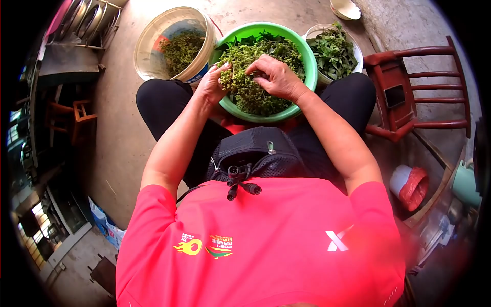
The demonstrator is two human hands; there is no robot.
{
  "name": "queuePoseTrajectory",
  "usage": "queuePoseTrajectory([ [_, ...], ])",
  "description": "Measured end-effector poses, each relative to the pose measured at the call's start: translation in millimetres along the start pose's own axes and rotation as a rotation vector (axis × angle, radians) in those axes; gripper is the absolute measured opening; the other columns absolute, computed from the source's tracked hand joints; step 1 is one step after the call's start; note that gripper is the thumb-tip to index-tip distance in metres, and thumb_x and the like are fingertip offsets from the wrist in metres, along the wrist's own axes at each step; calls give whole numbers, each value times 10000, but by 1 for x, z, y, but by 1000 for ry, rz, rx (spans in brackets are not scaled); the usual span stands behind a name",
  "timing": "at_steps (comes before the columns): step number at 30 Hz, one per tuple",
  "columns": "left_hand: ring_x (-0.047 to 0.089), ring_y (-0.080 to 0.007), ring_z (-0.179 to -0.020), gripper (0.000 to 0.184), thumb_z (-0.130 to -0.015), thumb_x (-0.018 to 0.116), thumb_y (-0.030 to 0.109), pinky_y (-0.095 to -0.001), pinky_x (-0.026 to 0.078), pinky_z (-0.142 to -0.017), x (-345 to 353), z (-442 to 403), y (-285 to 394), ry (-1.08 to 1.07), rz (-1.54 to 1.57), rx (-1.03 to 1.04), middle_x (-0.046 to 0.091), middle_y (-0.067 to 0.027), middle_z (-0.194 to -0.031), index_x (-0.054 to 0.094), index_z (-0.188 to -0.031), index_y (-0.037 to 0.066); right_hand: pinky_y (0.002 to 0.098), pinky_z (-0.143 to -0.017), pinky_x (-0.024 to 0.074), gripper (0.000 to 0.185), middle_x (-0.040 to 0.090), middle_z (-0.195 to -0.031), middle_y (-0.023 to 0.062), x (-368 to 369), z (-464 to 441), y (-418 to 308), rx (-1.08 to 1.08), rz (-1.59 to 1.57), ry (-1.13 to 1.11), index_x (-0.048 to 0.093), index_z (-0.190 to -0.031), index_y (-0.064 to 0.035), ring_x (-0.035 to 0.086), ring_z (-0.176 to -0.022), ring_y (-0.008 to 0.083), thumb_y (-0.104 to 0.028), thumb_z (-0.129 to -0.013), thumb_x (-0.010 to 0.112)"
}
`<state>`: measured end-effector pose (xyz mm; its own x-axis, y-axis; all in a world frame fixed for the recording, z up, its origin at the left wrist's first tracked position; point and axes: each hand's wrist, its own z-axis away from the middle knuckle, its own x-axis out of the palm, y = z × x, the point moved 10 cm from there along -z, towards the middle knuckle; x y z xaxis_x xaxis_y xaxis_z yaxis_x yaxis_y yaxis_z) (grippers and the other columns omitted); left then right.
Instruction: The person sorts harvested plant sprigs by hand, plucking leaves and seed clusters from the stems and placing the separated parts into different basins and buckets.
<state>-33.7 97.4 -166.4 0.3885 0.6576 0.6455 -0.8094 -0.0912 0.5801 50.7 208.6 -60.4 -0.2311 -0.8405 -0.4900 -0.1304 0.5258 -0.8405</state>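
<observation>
A green basin [310, 61] full of leafy green sprigs with small bud clusters [261, 105] sits between my knees. Over its left side, my left hand [213, 85] is closed around a sprig [234, 77], its thumb at the stem. My right hand [276, 77] is above the middle of the basin, fingers curled and pinched together at the sprigs. Whatever lies between those fingertips is too small to make out. Left of the basin stands a white bucket [143, 51] with similar sprigs [181, 51] inside. On the right, a white bucket [360, 53] holds broader green leaves [332, 52].
A dark red wooden chair [396, 102] stands close on my right, with a small black object [394, 96] on its seat. Farther back is a white bowl [346, 9]. At left are a rack [87, 23] and a small wooden stool [82, 115]. A red bag [414, 189] lies lower right.
</observation>
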Motion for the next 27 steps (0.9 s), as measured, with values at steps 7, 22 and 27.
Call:
queuePoseTrajectory([
  [7, 623, -198, -868, 197, -845, 639, 105, -375, 510, -797, -10, -2, 5, 107, 65, 65, 634, -49, -962, 565, -1026, 78, 260, -633, 477, 86, 554, -764, 25, -22, 1, 23, 96, -82, 133, 574, -853, -34, 564, -707, 112, -98, -795, 576],
  [22, 609, -154, -744, 124, -882, 610, 197, -291, 514, -649, -11, -3, 19, 85, 269, 58, 633, -29, -862, 589, -954, 97, 235, -493, 477, 68, 625, -777, 47, -31, 19, 79, 541, -1049, 226, 544, -912, -74, 589, -568, 101, -101, -849, 546],
  [27, 612, -251, -936, 237, -918, 534, 222, -396, 496, -850, 1, 13, 73, 35, 331, 262, 638, -111, -1036, 580, -1067, 44, 226, -472, 480, 105, 611, -758, 45, -45, 23, 89, 566, -1124, 357, 526, -930, -82, 570, -548, 95, -103, -837, 571],
])
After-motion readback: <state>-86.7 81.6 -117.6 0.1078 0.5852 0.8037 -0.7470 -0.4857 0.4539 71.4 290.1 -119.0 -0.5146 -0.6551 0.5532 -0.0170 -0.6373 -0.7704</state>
